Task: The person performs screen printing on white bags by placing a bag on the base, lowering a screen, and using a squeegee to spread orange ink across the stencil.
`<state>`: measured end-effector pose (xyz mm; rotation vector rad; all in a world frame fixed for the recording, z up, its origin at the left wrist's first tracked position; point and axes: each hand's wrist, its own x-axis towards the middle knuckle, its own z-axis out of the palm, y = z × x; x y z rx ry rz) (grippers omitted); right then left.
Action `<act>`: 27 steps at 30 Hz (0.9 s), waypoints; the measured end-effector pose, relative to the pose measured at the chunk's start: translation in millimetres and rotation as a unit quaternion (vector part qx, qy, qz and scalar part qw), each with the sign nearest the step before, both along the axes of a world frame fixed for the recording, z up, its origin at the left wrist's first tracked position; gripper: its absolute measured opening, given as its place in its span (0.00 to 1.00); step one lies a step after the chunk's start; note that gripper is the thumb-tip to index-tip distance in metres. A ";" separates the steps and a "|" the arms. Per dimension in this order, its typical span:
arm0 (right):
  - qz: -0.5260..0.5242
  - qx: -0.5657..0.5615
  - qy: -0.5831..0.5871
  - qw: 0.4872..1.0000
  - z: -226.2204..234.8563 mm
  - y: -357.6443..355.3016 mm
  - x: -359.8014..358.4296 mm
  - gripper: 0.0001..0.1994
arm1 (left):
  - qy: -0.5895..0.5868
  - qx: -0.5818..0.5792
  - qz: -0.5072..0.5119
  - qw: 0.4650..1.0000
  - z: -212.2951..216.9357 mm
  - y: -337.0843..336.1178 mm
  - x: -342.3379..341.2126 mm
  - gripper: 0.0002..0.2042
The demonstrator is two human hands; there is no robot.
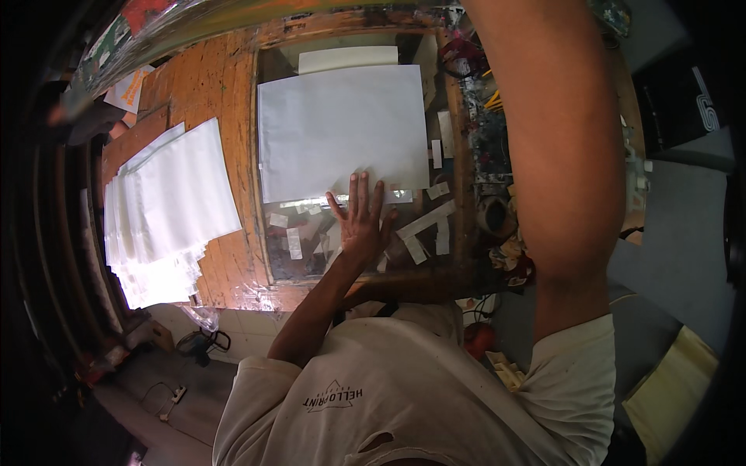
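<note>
Left hand [360,225] — splayed, gripping nothing — at the white sheet [342,128]; light, even pressure should keep it flat; right hand unseen, grip untellable

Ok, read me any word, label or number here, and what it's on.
I won't copy wording, but here's where it stands:
Beige shirt: dark lettering, upside down, peaked outline.
Small white sheet, upper left: orange lettering, blurred.
Black item, right: pale curved mark.
Large white sheet: none visible.
</note>
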<state>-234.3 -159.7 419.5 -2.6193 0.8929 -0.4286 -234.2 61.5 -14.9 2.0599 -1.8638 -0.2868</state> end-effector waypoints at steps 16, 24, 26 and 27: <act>-0.036 -0.025 0.002 0.999 -5.8 -1.6 -0.2 0.18 | -0.001 0.003 -0.033 0.999 4.5 -2.7 -2.2 0.32; -0.049 -0.040 0.001 0.998 -6.3 1.0 4.5 0.18 | -0.004 0.010 -0.032 0.999 7.0 -2.0 -2.9 0.31; -0.054 -0.044 0.000 0.998 -6.7 1.8 5.5 0.17 | -0.007 0.008 -0.028 1.000 6.7 -1.4 -2.7 0.32; -0.058 -0.045 0.001 0.997 -7.2 2.3 6.4 0.17 | -0.009 0.007 -0.028 1.000 6.5 -1.2 -2.6 0.32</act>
